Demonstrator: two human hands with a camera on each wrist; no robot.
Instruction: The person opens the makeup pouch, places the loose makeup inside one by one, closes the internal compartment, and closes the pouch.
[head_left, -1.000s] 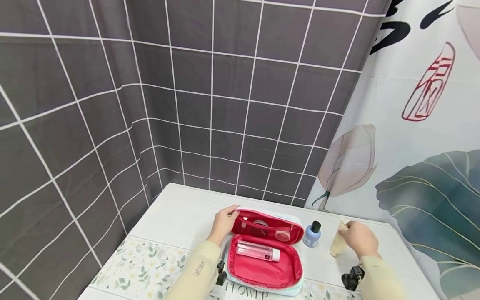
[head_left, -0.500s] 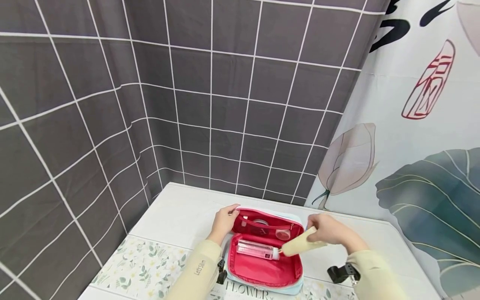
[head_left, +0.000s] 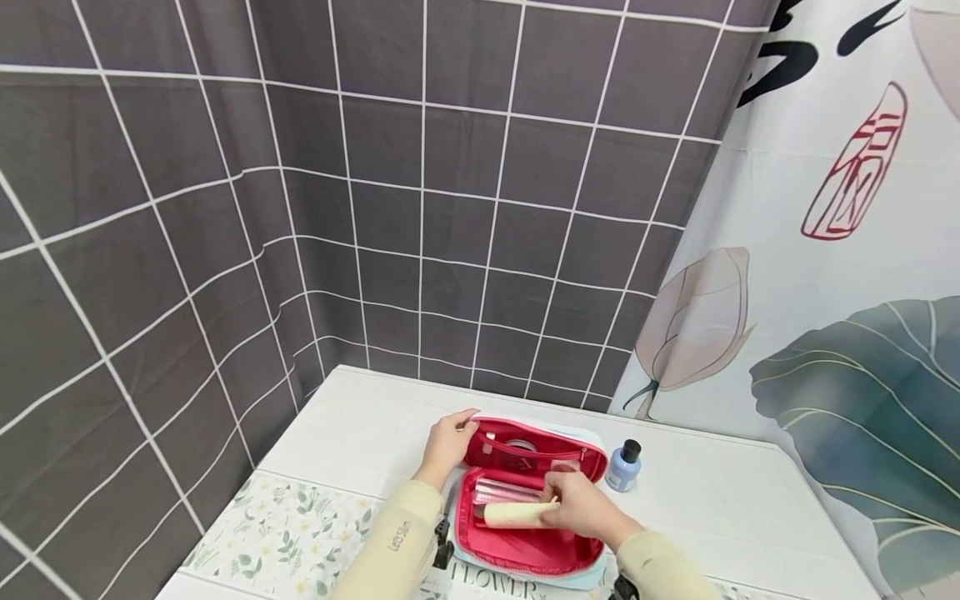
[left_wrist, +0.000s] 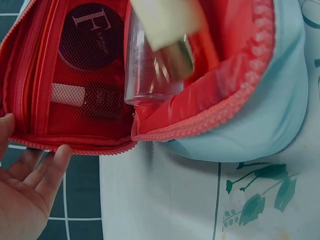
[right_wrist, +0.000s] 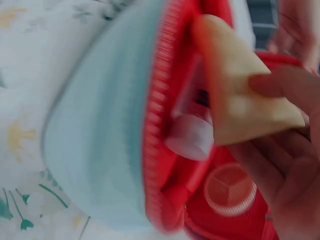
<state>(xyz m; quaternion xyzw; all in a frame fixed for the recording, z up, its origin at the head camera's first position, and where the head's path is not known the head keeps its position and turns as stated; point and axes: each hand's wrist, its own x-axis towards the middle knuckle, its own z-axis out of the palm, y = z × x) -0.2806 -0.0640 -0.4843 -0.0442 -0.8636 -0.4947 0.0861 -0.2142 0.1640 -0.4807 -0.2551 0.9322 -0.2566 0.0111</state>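
Note:
A light-blue cosmetic bag [head_left: 555, 560] with a red lining lies unzipped on the table. My left hand [head_left: 447, 448] pinches the raised lid's left corner; in the left wrist view that hand [left_wrist: 30, 192] has its fingertips at the lid's edge. Over the bag's main compartment my right hand [head_left: 581, 507] grips a cream-coloured squeeze tube [head_left: 513, 515], which lies roughly level. Beneath and behind the tube a clear bottle [head_left: 504, 492] of pink liquid rests inside; its white cap [right_wrist: 191, 137] shows in the right wrist view. The lid's mesh pocket holds a round black compact [left_wrist: 92, 37] and a small bottle [left_wrist: 85, 97].
To the right of the bag stands a blue bottle [head_left: 624, 467] with a black cap. A floral cloth [head_left: 292, 533] covers the table's front part. Grey tiled-pattern curtain [head_left: 465, 250] rises behind the table, and a white printed curtain [head_left: 795, 333] hangs at right.
My right hand has lifted the cream tube from the table right of the blue bottle and carried it left into the bag's opening. The left hand stays at the lid.

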